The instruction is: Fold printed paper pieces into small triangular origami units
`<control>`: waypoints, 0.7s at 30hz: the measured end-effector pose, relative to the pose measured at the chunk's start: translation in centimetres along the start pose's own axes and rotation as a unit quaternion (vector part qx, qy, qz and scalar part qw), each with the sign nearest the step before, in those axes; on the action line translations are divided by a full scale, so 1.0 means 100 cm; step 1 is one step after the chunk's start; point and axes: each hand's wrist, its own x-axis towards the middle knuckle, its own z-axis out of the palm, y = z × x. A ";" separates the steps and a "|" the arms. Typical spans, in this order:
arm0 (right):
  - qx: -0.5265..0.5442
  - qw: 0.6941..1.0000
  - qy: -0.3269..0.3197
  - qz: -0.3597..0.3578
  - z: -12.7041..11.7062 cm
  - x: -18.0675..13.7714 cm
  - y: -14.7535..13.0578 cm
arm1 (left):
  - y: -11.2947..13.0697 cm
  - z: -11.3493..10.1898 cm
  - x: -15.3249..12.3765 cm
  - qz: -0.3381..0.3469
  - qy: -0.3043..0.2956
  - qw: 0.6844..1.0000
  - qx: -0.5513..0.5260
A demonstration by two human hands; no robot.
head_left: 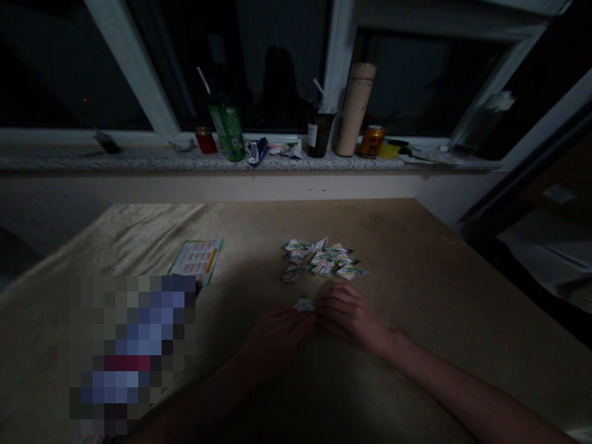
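My left hand point(280, 333) and my right hand point(345, 314) meet at the middle of the tan table point(416, 296), fingers pinched together on a small folded piece of printed paper point(304, 304). Just beyond them lies a pile of several similar folded paper pieces point(324, 259). A flat printed sheet point(197, 259) lies to the left, beyond my left hand. The room is dim.
A blurred-out patch point(132, 354) covers the table's left front. The stone windowsill point(139, 159) behind holds a green bottle point(229, 129), a red can point(205, 140), a dark bottle point(319, 132), a tall beige tumbler point(355, 108), an orange can point(372, 140) and wrappers point(257, 150).
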 end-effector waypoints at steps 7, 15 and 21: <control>0.103 0.993 0.049 0.040 -0.007 0.000 -0.006 | -0.001 0.000 -0.005 -0.033 0.075 0.997 -0.010; 0.231 0.968 0.056 0.081 -0.011 0.005 -0.014 | 0.001 -0.004 -0.007 -0.097 0.038 0.988 -0.117; 0.290 0.937 0.091 0.175 -0.008 0.007 -0.019 | 0.003 -0.009 0.001 -0.261 -0.058 0.922 -0.281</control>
